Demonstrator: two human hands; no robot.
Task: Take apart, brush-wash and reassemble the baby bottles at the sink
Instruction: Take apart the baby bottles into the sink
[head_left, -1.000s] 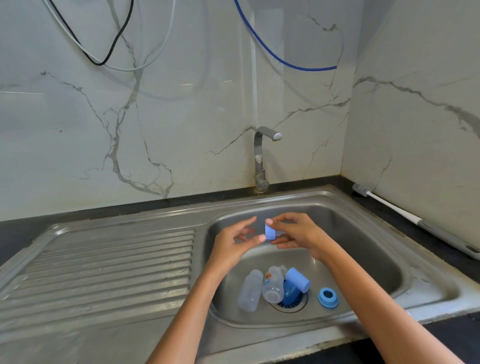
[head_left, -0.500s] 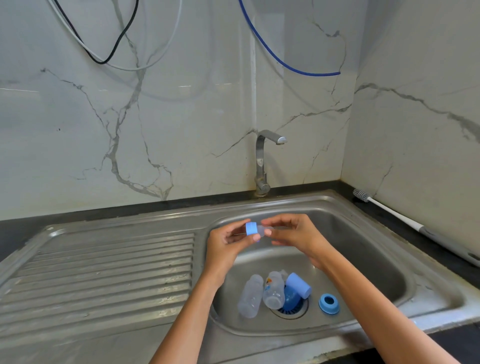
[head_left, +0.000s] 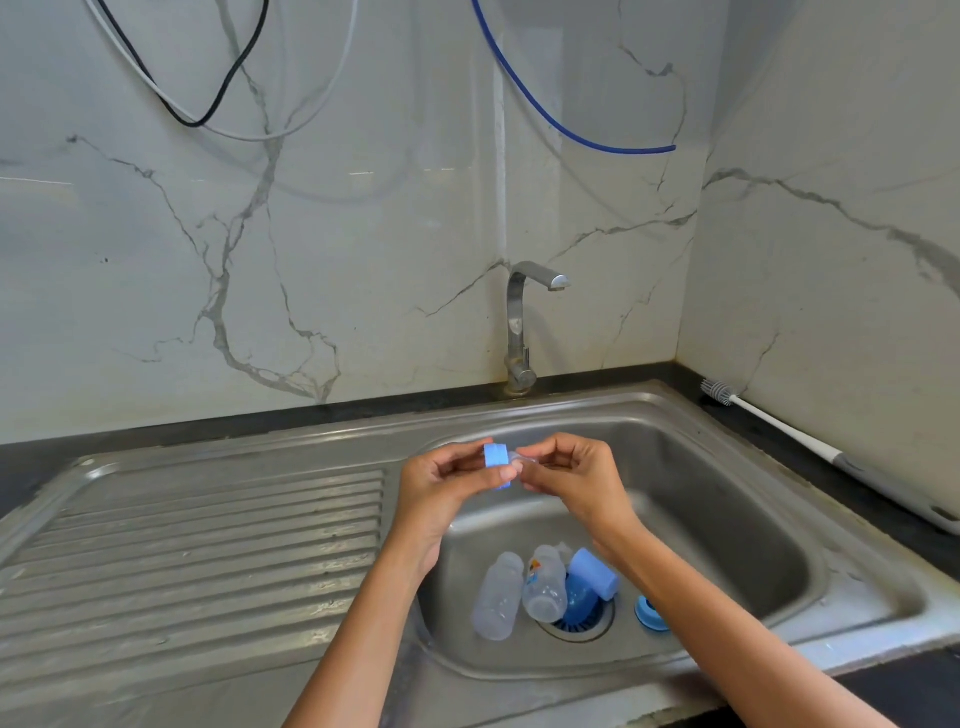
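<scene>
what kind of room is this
Most likely a home kitchen: a stainless steel sink with a ribbed drainboard, a tap against marble-look wall tiles, and a bottle brush on the dark counter.

Two bare forearms rise from the lower edge of the view in front of the steel sink (head_left: 779, 519), one on each side of its near left corner. No sleeve, watch, bracelet or ring shows on either; both are uncovered from the frame's edge to the fingertips. The left hand (head_left: 441, 493) and right hand (head_left: 576, 483) are gloveless, with short, unpainted nails where they can be seen
</scene>
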